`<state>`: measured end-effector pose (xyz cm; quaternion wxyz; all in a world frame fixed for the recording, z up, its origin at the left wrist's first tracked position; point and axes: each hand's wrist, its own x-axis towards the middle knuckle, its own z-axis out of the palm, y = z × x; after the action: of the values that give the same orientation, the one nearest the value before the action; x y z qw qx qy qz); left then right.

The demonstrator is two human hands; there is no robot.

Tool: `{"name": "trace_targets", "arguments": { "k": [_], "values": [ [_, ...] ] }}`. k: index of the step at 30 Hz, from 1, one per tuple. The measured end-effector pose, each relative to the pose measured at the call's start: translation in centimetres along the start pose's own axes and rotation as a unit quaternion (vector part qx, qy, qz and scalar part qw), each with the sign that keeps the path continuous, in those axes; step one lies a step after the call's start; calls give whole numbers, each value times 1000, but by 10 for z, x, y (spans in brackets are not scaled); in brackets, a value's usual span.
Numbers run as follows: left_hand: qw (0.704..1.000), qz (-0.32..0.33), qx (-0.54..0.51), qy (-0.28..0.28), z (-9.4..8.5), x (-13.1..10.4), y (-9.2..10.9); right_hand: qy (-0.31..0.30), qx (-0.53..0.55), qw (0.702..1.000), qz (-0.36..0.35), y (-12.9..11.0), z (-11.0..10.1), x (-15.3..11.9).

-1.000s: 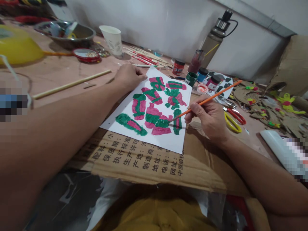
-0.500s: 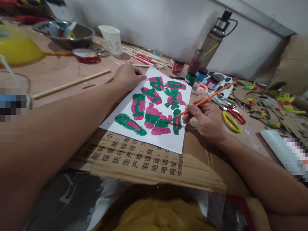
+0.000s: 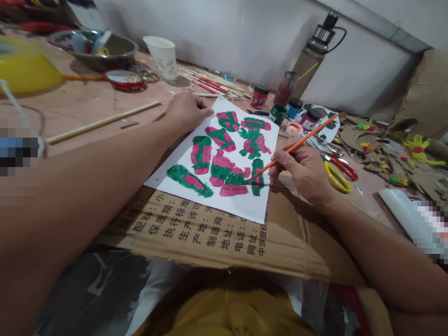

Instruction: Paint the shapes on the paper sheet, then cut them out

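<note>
My right hand (image 3: 304, 171) is closed round an orange-handled paintbrush (image 3: 308, 136). The brush slants down to the left, its tip at a green patch near the bottom of a white sheet of paper (image 3: 168, 189). Pink and green painted shapes cover much of that sheet. At the sheet's upper left edge, my left hand (image 3: 187, 112) grips it with fingers bent and partly hidden. Beneath the sheet lies a piece of brown cardboard (image 3: 217, 249) with printed black characters.
Beyond the sheet stand an open green paint jar (image 3: 278, 114), a red jar (image 3: 259, 97), a blue jar (image 3: 294, 107) and a tall bottle (image 3: 311, 60). Scissors (image 3: 338, 177) lie right of my right hand. A paper cup (image 3: 163, 58) and metal bowl (image 3: 93, 49) stand back left.
My right hand has shifted slightly right, and the brush tip has slid a little right and down along the green patch. My left hand and the sheet have stayed put.
</note>
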<state>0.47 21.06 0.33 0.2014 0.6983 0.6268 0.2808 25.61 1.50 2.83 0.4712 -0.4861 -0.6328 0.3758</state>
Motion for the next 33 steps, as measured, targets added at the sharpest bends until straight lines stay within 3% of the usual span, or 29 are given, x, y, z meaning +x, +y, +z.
{"name": "trace_targets", "arguments": {
  "k": [4,11,20,26,33],
  "values": [
    [1000,7,-6,-4,-1,-1,1,12,7,1000,-22,-2,1,-1],
    [1000,9,-6,3,0,0,-1,-9,-9,1000,-1,-2,3,-3],
    [1000,9,-7,0,0,1,-2,12,-15,999,-51,-6,-4,-2],
    [1000,14,-5,-1,1,1,-3,-66,-38,994,-77,-12,-15,-1],
    [1000,7,-1,0,0,1,-1,-113,-78,987,-80,-17,-21,-1]
  ]
}}
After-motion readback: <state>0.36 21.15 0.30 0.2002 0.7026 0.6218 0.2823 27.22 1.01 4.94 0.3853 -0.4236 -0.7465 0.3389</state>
